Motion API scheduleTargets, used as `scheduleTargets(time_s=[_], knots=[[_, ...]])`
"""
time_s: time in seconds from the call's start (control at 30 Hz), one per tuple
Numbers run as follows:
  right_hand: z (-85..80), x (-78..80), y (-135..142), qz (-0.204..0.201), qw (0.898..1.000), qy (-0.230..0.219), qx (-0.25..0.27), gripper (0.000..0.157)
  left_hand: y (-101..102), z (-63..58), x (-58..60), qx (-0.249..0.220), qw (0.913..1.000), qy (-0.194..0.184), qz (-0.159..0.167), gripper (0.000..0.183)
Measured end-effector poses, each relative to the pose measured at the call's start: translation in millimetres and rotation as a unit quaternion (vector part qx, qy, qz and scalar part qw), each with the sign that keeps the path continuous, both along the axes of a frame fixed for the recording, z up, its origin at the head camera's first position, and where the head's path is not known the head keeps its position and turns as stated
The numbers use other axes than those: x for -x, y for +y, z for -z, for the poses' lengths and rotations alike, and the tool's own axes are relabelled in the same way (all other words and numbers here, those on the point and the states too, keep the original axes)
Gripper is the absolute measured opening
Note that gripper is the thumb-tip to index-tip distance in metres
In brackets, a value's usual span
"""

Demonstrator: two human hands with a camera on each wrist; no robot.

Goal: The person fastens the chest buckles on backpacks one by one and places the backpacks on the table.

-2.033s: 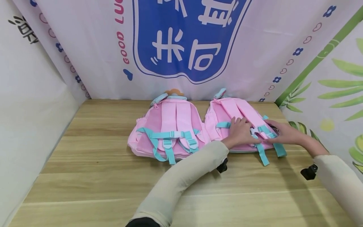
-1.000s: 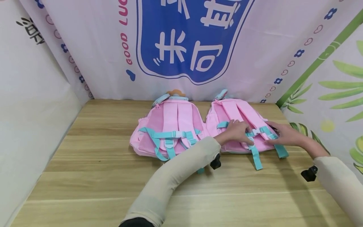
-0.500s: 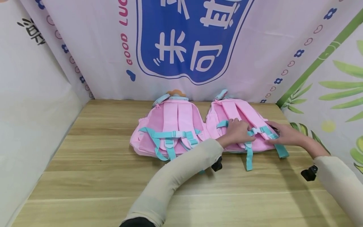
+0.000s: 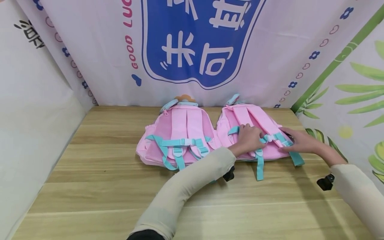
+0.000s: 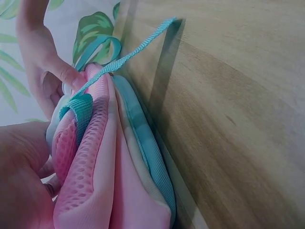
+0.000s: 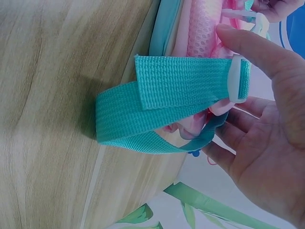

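A pink backpack (image 4: 223, 135) with teal webbing lies with its straps upward at the right of the wooden table. My left hand (image 4: 250, 139) holds its left shoulder strap near the bottom, the fingers partly hidden behind the strap in the left wrist view. With thumb and fingers around the right shoulder strap, my right hand (image 4: 300, 141) grips beside the teal webbing (image 6: 186, 81). Between both hands the white chest buckle (image 4: 270, 138) looks fastened. A loose teal strap end (image 4: 260, 168) hangs onto the table below my left hand.
A second pink backpack (image 4: 163, 128), its teal chest strap buckled, lies to the left against the first. Behind both hangs a printed cloth (image 4: 111, 66). A leaf-patterned panel (image 4: 360, 126) borders the right side of the wooden table (image 4: 105, 186).
The loose teal strap end has swung left and now hangs nearly straight down. My left hand shifted slightly left, then back a little. My right hand stays almost in place.
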State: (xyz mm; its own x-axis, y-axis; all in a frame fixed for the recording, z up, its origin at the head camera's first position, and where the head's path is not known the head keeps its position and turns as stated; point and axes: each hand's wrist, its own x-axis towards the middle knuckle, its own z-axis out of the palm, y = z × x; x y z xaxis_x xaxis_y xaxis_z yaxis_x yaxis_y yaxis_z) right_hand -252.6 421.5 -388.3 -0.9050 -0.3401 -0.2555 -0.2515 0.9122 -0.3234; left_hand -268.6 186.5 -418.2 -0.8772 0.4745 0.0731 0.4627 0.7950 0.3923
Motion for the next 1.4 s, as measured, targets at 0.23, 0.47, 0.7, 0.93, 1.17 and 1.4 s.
scheduleTargets(time_s=[0.23,0.47,0.7,0.93,1.17,1.4], knots=[[-0.7,0.7,-2.4,-0.003,1.000,-0.001,0.001,0.098,-3.5,2.5,1.0,-0.010,0.9999,0.010,-0.009,0.022],[-3.7,-0.8,-4.0,-0.006,1.000,0.002,-0.002,0.098,-14.5,-2.3,1.1,-0.049,0.9987,0.005,0.014,0.023],[-3.2,-1.6,-4.3,-0.009,1.000,0.008,-0.002,0.099,-29.7,-8.6,0.8,-0.099,0.9946,0.001,0.031,0.028],[-3.1,-1.6,-6.0,-0.008,1.000,0.000,-0.007,0.099,-38.9,-10.7,0.1,-0.143,0.9885,-0.007,0.050,0.027],[-4.5,-1.6,-9.2,-0.003,1.000,-0.011,-0.009,0.101,-43.4,-12.2,0.8,-0.162,0.9839,-0.035,0.067,0.031],[-2.7,-4.3,-2.0,0.000,1.000,-0.010,-0.012,0.101,-34.8,-9.9,1.2,-0.158,0.9844,-0.038,0.068,0.033]])
